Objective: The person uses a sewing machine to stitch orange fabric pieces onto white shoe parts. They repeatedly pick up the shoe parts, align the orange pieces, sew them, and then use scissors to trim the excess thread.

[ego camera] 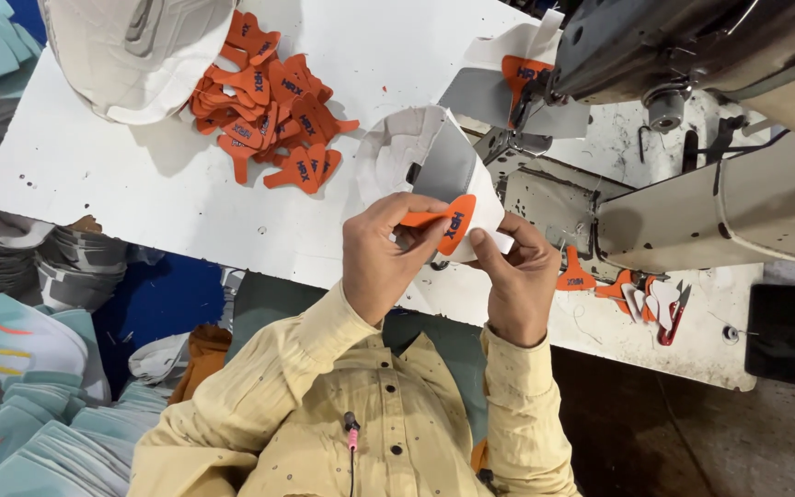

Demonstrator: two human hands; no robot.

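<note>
Yellow shirt sleeves lead up to both hands over the white table (121, 175). Left hand (381, 258) has its fingers pinched shut on an orange tab (448, 224), pressed against a grey-and-white shoe piece (439, 166) that the right hand (519, 276) grips from below. Pile of orange tabs (273, 101) sits well apart, sewing machine (692, 55) just beside.

Two hands, one sewing machine (692, 55), one pair of red snips (674, 317), one black phone (779, 333), and a pile of orange tabs (269, 101) (too overlapped to count).
</note>
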